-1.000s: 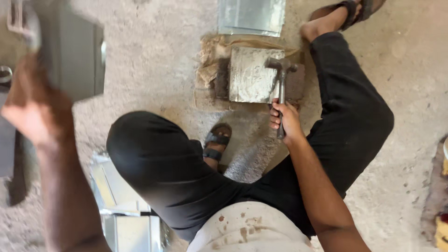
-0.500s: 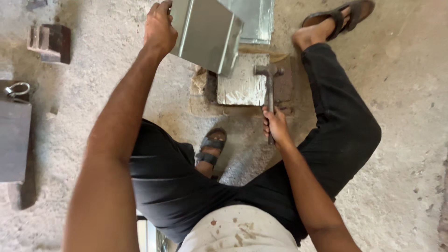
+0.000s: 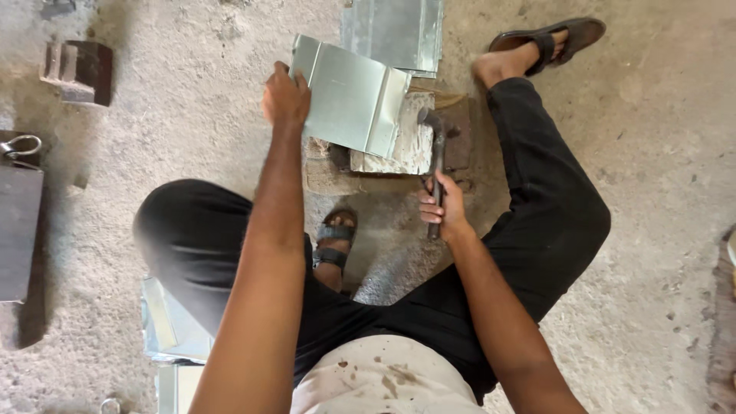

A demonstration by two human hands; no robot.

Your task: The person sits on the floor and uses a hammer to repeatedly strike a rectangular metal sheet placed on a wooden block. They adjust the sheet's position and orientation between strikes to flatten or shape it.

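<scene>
I sit on a rough concrete floor with my legs apart. My left hand [image 3: 285, 96] grips the left edge of a folded grey sheet-metal piece [image 3: 349, 96] and holds it over a pale metal block [image 3: 402, 149] set on the floor. My right hand [image 3: 443, 207] is closed around the handle of a hammer [image 3: 435, 157], whose head rests near the block's right side. The sheet covers most of the block's left half.
More flat metal sheets [image 3: 395, 31] lie beyond the block. Other sheets [image 3: 165, 326] are stacked under my left thigh. A small dark block [image 3: 77, 70] sits far left, and a dark plate with a ring [image 3: 19, 215] lies at the left edge.
My left hand has carried the folded sheet from the far left across to the block and lowered it there. The right hand kept hold of the hammer, hardly moving.
</scene>
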